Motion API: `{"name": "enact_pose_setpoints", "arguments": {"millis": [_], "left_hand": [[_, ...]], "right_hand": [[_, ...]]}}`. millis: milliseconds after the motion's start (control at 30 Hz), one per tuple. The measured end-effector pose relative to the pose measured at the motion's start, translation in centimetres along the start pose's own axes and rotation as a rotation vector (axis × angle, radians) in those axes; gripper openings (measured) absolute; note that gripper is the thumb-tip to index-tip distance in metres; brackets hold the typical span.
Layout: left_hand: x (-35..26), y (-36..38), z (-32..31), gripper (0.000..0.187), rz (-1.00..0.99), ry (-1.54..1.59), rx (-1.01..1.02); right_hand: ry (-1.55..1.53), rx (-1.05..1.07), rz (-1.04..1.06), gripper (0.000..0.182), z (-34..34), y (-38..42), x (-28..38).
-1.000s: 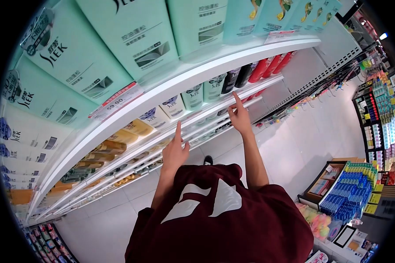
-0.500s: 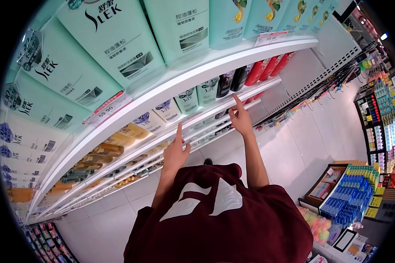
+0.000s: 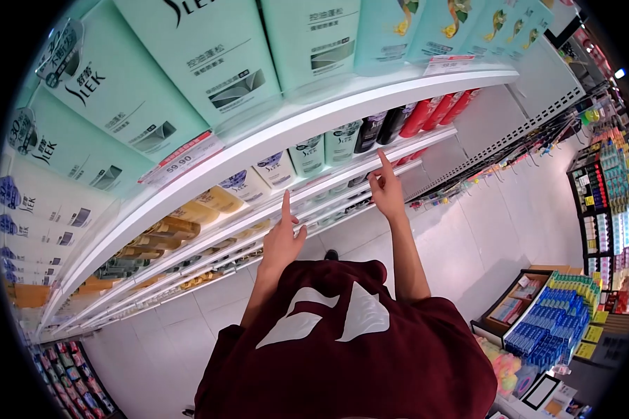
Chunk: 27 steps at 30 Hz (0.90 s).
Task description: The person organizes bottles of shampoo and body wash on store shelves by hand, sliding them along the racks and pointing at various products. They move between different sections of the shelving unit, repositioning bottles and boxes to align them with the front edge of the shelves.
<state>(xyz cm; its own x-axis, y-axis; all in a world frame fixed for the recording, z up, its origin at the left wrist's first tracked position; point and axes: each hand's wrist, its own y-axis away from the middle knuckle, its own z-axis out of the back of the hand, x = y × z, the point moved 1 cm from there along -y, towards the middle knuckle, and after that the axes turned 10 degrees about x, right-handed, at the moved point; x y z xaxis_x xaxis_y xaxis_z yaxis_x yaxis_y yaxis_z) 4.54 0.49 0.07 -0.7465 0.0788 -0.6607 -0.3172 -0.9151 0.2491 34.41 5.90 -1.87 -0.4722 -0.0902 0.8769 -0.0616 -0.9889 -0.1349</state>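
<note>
Step in hand: both hands are up at the shelf edge, index fingers out, pointing along the row of bottles; this reads as checking or counting stock, nothing picked up.
Left hand: centre of the frame, forefinger straight up and touching or nearly touching the white shelf rail, other fingers curled, holding nothing.
Right hand: just right of centre, forefinger raised below the black bottle, palm empty.
Nearest goods: pale green bottles between the two fingertips, red bottles further right.
Next move, as I judge it: slide a finger along or close on one bottle; the tight facing calls for a careful pull.
Surface: curved white shelving, big mint SLEK packs upper left, a 59.90 price tag.
Room: pale tiled floor, blue boxed display lower right.
</note>
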Motion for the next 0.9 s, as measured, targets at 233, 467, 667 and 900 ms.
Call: {"name": "enact_pose_setpoints", "arguments": {"millis": [233, 467, 667, 900], "left_hand": [[3.7, 4.4, 1.9, 0.096, 0.156, 0.126, -0.237], [6.7, 6.6, 2.5, 0.098, 0.295, 0.114, -0.282], [6.0, 6.3, 2.3, 0.098, 0.303, 0.137, -0.265], [6.6, 6.3, 2.1, 0.098, 0.299, 0.114, -0.273]], "right_hand": [[-0.051, 0.273, 0.002, 0.07, -6.0, 1.9, 4.8], [0.002, 0.469, 0.063, 0.076, -10.7, 2.6, 5.4], [0.062, 0.462, 0.057, 0.077, -10.1, 2.2, 4.8], [0.087, 0.47, 0.022, 0.078, -9.9, 2.4, 5.2]]}}
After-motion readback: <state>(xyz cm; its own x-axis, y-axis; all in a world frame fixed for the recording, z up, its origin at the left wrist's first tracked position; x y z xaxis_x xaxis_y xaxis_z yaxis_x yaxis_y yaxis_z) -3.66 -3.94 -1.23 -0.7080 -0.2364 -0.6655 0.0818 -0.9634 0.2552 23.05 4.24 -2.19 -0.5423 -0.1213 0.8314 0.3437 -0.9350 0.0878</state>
